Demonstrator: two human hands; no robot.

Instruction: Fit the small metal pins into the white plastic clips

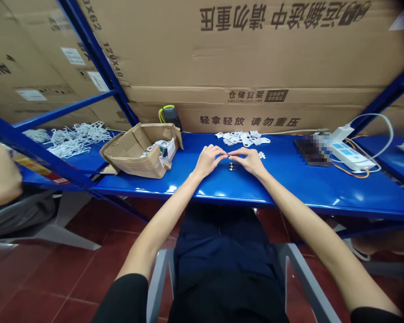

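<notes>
Though too small to identify from this height, a tiny metal-and-dark part (227,154) held just above a blue steel shelf (283,190), pinched from both sides. Left hand (207,161) and right hand (249,161) close together, fingers curled inward, fingertips (224,155) almost meeting on the part, both grips closed around it. Directly below the hands, on the shelf, a small cluster of metal-and-white fittings (232,167), apart from the fingers. Just beside the right hand, a few small white pieces (261,155). Toward the back edge of the shelf, a heap of flat white plastic parts (242,137). Farther left, a torn cardboard box (134,154) lying tilted on its side, white parts inside, and behind it a dark bottle with a yellow-green loop (171,117). Beyond that, a tangle of white plastic pieces (77,139) on the shelf's left section. To the right, a pixelated dark object (312,150) beside a white power strip (352,156) with looping cables. Behind everything, large cardboard cartons (256,58) printed with Chinese characters. Below the shelf, grey chair arms (158,278) on either side of dark clothing, over a red tile floor (54,287).
</notes>
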